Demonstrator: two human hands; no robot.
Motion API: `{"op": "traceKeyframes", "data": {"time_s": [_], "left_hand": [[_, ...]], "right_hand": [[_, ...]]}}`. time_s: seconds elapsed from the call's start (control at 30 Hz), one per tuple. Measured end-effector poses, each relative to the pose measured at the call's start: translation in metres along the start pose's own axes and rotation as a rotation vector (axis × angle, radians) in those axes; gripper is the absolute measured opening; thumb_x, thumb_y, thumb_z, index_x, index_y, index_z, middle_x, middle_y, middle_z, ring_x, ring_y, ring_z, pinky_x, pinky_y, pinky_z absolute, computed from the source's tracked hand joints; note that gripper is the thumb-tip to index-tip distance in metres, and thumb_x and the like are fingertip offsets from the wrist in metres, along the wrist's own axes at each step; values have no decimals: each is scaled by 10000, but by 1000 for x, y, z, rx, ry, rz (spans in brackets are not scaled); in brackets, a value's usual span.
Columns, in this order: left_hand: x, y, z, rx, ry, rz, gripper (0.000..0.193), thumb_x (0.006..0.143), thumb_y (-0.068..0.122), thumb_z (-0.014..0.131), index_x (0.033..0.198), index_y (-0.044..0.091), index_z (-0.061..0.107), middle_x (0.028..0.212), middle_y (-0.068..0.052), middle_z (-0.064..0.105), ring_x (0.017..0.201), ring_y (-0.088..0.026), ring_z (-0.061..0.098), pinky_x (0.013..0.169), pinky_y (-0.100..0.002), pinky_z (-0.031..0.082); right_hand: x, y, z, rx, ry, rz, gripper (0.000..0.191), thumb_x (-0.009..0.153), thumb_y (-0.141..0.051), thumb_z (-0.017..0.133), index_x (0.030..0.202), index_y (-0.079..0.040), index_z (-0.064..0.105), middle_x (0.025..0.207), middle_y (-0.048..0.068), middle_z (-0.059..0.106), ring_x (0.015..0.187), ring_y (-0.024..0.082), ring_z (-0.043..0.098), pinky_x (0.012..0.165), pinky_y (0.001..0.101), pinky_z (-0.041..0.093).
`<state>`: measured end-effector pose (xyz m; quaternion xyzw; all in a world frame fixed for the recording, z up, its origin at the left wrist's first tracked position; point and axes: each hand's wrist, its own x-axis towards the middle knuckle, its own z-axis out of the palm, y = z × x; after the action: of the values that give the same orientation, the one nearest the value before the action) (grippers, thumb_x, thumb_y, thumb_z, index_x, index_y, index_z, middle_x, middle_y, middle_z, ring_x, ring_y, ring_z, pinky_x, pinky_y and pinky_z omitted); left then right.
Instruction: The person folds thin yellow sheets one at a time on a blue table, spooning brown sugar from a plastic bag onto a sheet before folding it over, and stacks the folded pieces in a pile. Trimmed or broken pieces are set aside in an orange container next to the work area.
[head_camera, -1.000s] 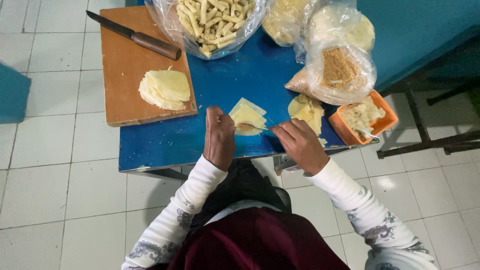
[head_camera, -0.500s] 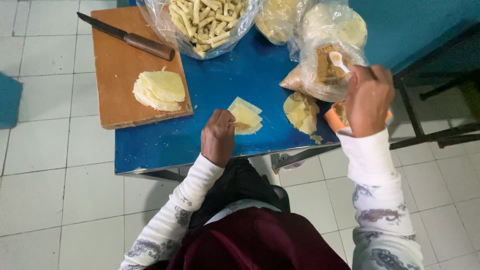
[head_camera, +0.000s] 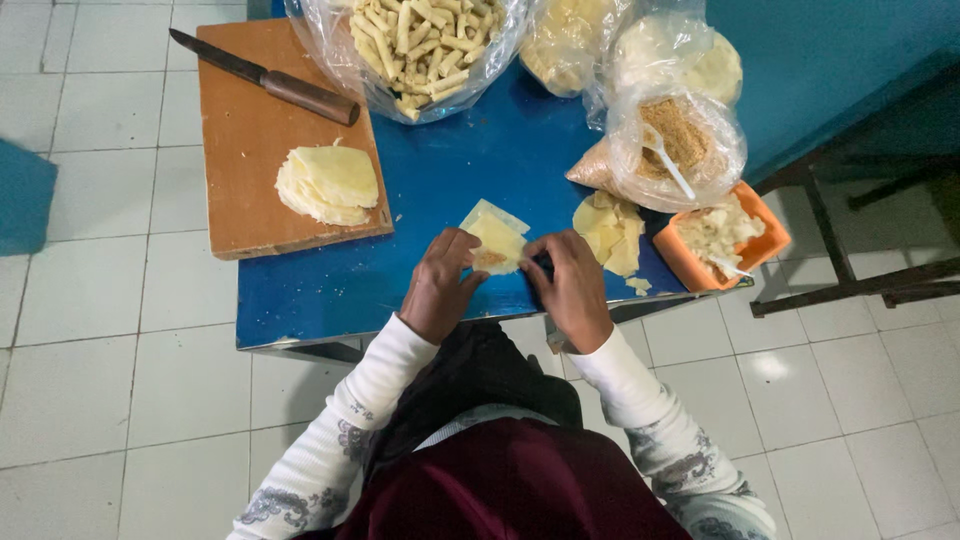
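A pale yellow square wrapper lies on the blue table near its front edge, with a bit of brown filling on it. My left hand pinches its left edge. My right hand holds its right edge, fingers curled over the sheet. Right of my hands lies a small pile of cut wrappers. A clear bag of brown crumbs with a white spoon in it stands behind that pile. An orange tub of pale shredded filling sits at the table's right edge.
A wooden cutting board at the left carries a stack of round wrappers and a brown-handled knife. A clear bag of finished rolls and other bags stand at the back. White floor tiles surround the table; a metal frame stands at the right.
My right hand came back from the crumb bag at the right and now holds the wrapper's right edge. Brown filling now lies on the wrapper. My left hand stayed by the wrapper.
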<state>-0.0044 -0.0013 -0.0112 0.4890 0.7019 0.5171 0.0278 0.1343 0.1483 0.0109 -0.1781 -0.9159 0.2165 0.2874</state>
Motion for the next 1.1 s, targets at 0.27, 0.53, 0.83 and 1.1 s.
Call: {"op": "traceKeyframes", "data": {"time_s": [0.27,0.53,0.83,1.1], "left_hand": [[0,0,-2,74,-37,85,402,768,-16,786,1134,-24,619,1141,-186,596,1068,-392,603,872,-447,522],[1,2,-1,121,-64,101,405,761,14,797,1122,-22,619,1150,-171,584,1081,-385,596,876,-447,520],[13,-6,2,260,-9,198,89,859,-1,646,937,38,629,972,-131,593,937,-350,569,815,-437,501],[33,-19,4,234,-51,210,32,868,-5,614,890,18,615,929,-144,599,890,-360,592,759,-443,500]], "right_hand": [[-2,-5,1,304,-64,22,170,953,-9,688,1107,-71,726,1088,103,748,932,240,743,777,340,577],[1,-2,8,85,-35,-237,165,888,-22,730,1052,-39,718,1042,96,737,960,286,682,815,402,549],[23,7,22,198,-78,-45,54,931,-55,713,982,-40,718,964,123,703,881,316,661,744,406,513],[29,4,21,150,-110,-140,122,890,-20,707,1011,-36,711,1017,107,707,986,331,647,843,427,511]]}}
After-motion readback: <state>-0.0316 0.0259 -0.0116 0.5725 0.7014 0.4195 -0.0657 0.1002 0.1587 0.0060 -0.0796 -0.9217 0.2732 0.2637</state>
